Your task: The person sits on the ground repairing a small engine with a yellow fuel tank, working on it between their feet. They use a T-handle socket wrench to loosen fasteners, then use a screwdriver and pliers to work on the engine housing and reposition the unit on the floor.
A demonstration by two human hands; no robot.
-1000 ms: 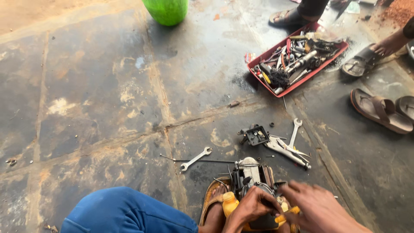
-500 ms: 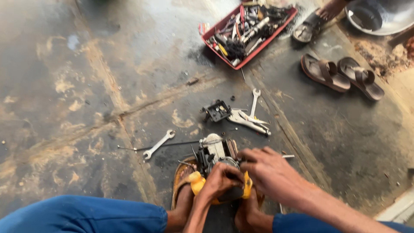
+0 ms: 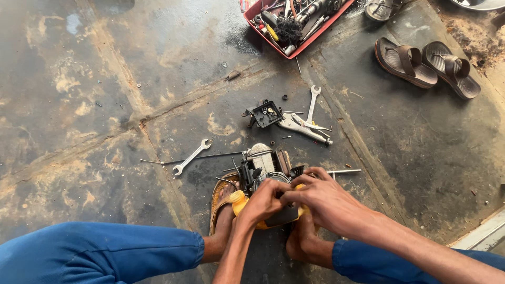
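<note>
Head view: hands (image 3: 300, 199) hide the engine's (image 3: 263, 168) near half.

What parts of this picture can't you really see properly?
All in the head view:
- The small engine: its near half is covered by the left hand and right hand.
- The fingertips: tucked against the engine, so what they pinch is hidden.
- The red tool tray: cut off by the top edge.
- The loose bits on the concrete floor: too small to identify.
</note>
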